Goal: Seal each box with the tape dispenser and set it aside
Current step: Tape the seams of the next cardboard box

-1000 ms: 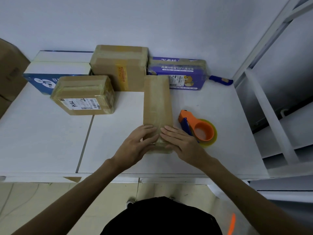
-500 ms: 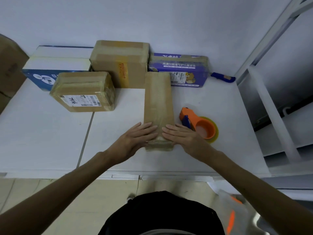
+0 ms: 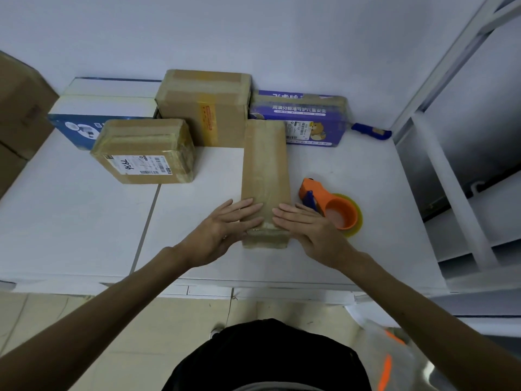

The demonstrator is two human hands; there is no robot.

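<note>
Both my hands are flat on the long brown box (image 3: 265,170) in the middle of the frame. My left hand (image 3: 225,232) comes in from the lower left, fingers straight and lying across the near end of the box top. My right hand (image 3: 310,232) mirrors it from the lower right, fingers straight too, tips pointing toward the left hand's, a narrow strip of cardboard between them. Nothing gripped, just palms and fingers pressing down.

The box lies lengthways, running away from me up the white table (image 3: 70,221), its far end close to the purple box (image 3: 304,117) at the back. The orange tape dispenser (image 3: 329,207) sits on the table just right of the box, close beside my right hand, with no hand on it.

Up and left of centre, a labelled brown box (image 3: 146,150) shows handwritten digits on its sticker. Behind it stands a taller brown box (image 3: 205,105), with a blue and white box (image 3: 93,114) in the upper left. A blue-handled tool (image 3: 370,131) lies right of the purple box.
</note>
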